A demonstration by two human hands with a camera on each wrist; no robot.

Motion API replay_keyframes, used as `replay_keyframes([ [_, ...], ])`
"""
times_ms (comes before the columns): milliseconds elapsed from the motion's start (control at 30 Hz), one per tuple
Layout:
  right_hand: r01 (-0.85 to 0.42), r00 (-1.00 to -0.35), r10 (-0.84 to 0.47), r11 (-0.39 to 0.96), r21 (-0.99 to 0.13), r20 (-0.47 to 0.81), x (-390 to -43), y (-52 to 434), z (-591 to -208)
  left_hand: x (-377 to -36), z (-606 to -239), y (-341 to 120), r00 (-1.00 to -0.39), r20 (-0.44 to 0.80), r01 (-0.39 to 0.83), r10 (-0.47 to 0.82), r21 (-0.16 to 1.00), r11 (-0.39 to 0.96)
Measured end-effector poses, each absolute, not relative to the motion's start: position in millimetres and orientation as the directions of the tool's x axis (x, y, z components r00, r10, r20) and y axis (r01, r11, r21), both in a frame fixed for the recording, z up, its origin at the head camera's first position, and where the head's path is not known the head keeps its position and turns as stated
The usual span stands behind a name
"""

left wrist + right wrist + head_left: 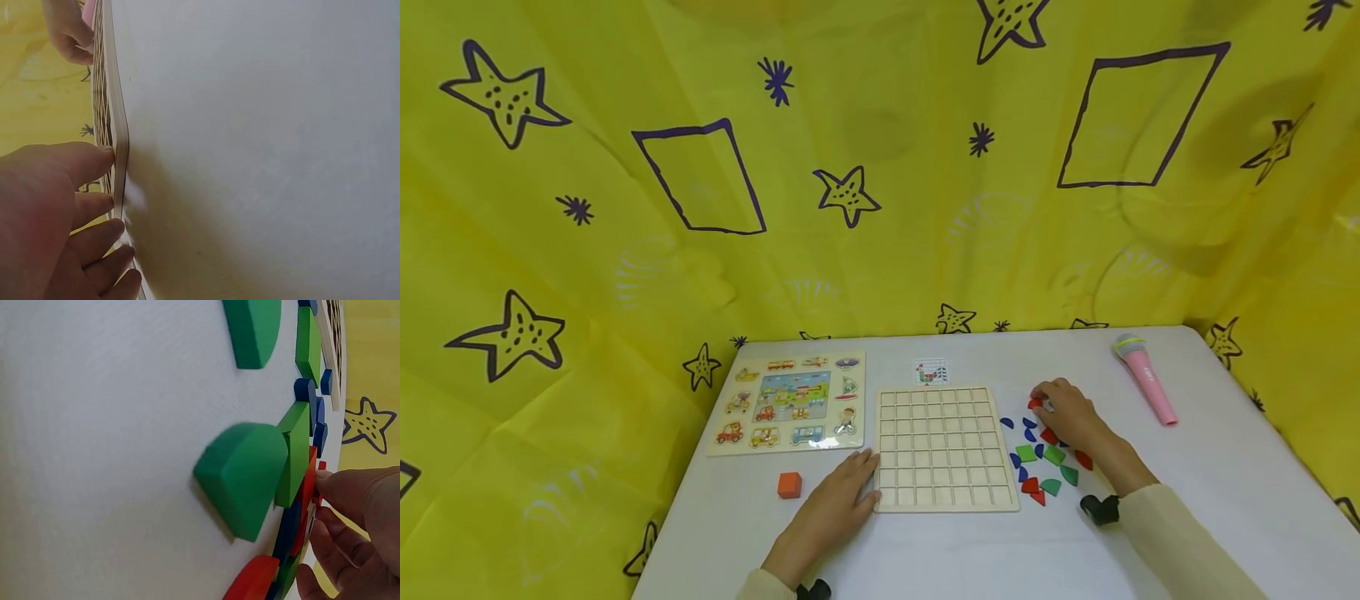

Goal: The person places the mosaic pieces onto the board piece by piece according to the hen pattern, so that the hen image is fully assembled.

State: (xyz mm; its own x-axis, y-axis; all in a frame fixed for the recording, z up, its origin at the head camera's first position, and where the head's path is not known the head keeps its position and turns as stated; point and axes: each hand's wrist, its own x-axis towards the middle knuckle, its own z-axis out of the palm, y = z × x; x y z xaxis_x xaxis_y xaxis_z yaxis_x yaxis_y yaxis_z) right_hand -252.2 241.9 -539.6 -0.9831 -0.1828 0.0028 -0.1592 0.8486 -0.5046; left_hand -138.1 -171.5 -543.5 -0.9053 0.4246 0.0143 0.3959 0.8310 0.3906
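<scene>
A wooden grid board [942, 447] lies flat on the white table [1225, 500]. My left hand [867, 471] rests with straight fingers against the board's left edge; in the left wrist view the fingertips [100, 156] touch the board's rim [119, 137]. To the right of the board lies a scatter of blue, green and red wooden shapes [1043, 467]. My right hand [1042, 402] reaches over the far end of that scatter and pinches a small red piece [1035, 404]. The right wrist view shows my fingers [353, 490] on that red piece [310, 478], beside a green quarter-round [244, 475].
A vehicle picture puzzle [792, 403] lies left of the grid board, with an orange cube [789, 484] in front of it. A small pattern card [931, 372] sits behind the board. A pink toy microphone [1147, 381] lies at the back right. Yellow star-printed cloth [625, 208] surrounds the table.
</scene>
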Motion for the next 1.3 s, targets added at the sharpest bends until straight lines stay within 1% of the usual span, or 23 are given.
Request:
replay_keyframes([
  [267,-0.133,-0.985,-0.17,0.844,-0.519,-0.024,-256.2,232.9,-541.3,-138.6,-542.7,-173.3,-0.907,-0.003,0.383,0.42,0.407,0.829],
  [567,-0.161,-0.982,-0.188,0.84,-0.518,0.0,-262.2,211.3,-536.4,-138.5,-540.5,-172.6,-0.903,0.022,0.403,0.428,0.382,0.832],
  [767,-0.207,-0.972,-0.234,0.828,-0.521,0.015,-264.5,182.8,-529.3,-139.7,-542.8,-173.0,-0.902,0.03,0.408,0.43,0.381,0.83],
  [1000,-0.25,-0.953,-0.304,0.781,-0.573,0.001,-266.9,140.6,-529.1,-140.8,-547.0,-172.3,-0.903,0.02,0.403,0.429,0.387,0.83],
  [1300,-0.374,-0.915,-0.395,0.748,-0.548,0.086,-269.6,87.4,-534.0,-139.2,-546.3,-172.0,-0.909,0.034,0.395,0.416,0.391,0.831],
])
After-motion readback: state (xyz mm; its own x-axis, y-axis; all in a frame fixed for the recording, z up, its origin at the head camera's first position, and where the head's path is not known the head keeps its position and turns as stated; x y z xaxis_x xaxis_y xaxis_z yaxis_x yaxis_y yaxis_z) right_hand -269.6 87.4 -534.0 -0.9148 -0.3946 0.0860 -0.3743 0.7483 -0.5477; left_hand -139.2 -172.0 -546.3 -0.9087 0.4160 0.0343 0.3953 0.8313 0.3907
